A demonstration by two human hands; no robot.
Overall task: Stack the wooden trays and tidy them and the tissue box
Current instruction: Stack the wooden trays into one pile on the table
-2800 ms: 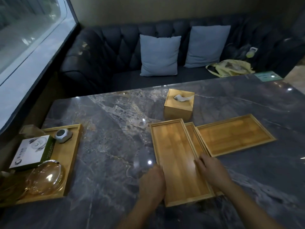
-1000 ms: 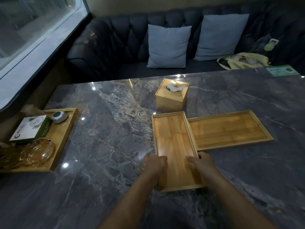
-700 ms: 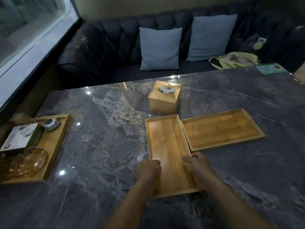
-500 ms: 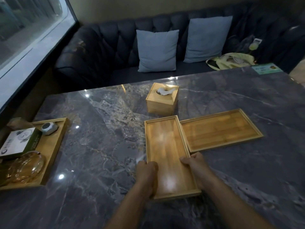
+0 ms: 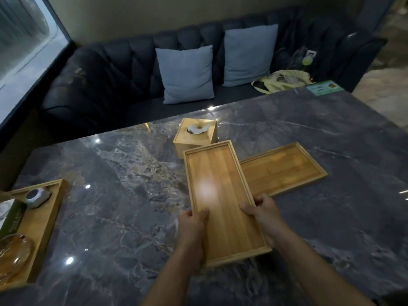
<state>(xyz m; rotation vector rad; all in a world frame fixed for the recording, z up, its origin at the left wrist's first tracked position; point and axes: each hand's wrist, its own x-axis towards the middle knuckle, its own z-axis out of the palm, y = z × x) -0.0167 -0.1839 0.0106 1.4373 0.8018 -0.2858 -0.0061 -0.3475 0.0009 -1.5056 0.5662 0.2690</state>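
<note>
Your left hand (image 5: 192,226) and right hand (image 5: 262,214) both grip the long sides of the narrow wooden tray (image 5: 223,199), thumbs hooked over its rims, fingers curled beneath. Its far end overlaps the front of the tissue box (image 5: 195,136) and the left edge of the wider tray (image 5: 284,170), which lies flat on the marble counter (image 5: 123,195).
</note>
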